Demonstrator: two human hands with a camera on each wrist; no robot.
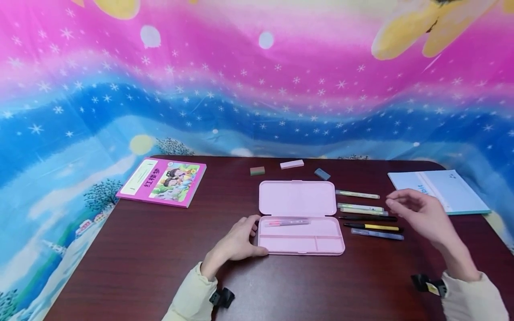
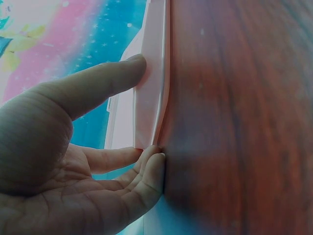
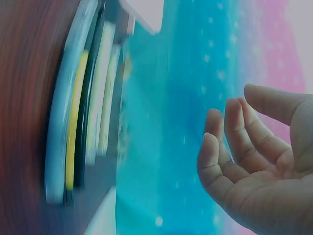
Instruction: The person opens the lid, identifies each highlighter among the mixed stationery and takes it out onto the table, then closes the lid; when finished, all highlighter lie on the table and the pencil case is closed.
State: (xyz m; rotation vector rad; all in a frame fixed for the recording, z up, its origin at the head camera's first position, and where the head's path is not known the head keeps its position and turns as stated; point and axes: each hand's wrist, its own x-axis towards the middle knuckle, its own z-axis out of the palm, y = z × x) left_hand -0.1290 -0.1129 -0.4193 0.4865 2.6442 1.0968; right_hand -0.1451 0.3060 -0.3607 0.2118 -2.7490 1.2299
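An open pink pencil case lies on the table, its lid folded back away from me. In its long upper compartment lie clear pens with pink parts. My left hand holds the case's left end, thumb against the near side and fingers round the corner. Right of the case lie several pens, among them a yellow-and-black pen, a black pen and a bluish pen. Above their right ends hovers my right hand, fingers loosely curved and holding nothing.
A pink book lies at the back left and a pale blue notebook at the right. Behind the case are a brown-green eraser, a pink-white one and a grey-blue one. A patterned cloth hangs behind the table.
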